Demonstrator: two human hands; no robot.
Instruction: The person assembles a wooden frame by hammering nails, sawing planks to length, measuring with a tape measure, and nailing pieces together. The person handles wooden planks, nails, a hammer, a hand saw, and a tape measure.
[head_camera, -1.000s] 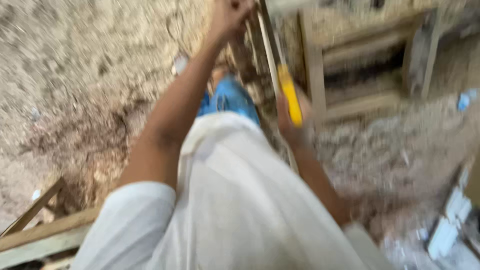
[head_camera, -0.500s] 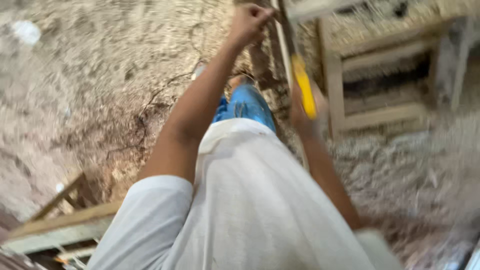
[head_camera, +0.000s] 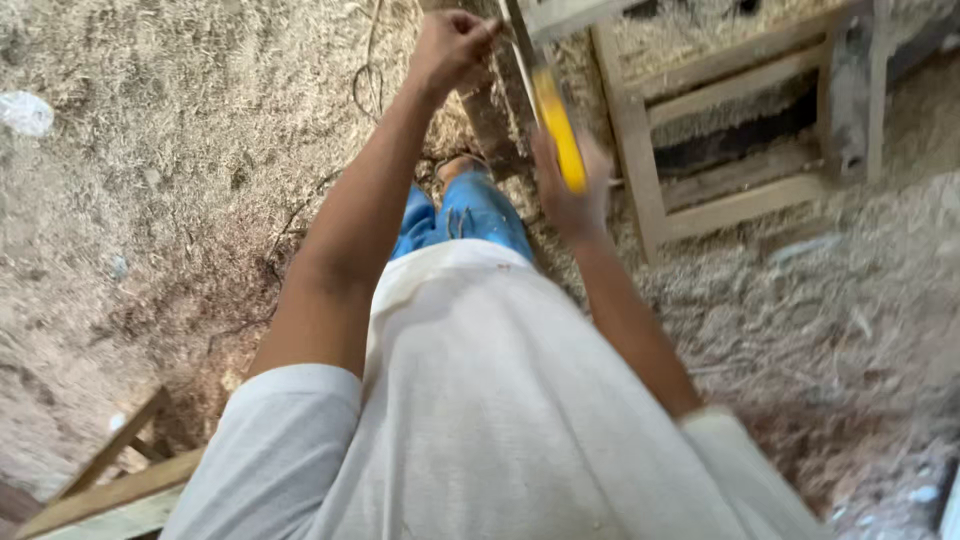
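Note:
I look down over my white shirt and blue jeans. My left hand (head_camera: 452, 48) is raised at the top of the view, its fingers closed on the end of a thin metal blade or strip (head_camera: 519, 45). My right hand (head_camera: 568, 195) grips a yellow handle (head_camera: 558, 140) that runs on from the same strip, apparently a hand saw. The tool lies against a wooden piece (head_camera: 492, 118) standing in front of my legs. Motion blur hides the blade's detail.
A bare wooden frame (head_camera: 690, 130) lies on the sawdust-covered ground to the right. Wooden slats (head_camera: 110, 480) show at the bottom left. A cable (head_camera: 368, 70) trails over the ground near the top, and a pale scrap (head_camera: 25, 112) lies far left.
The view has shifted, so both hands and the tool now sit a little further right and lower. The grip of both hands is unchanged.

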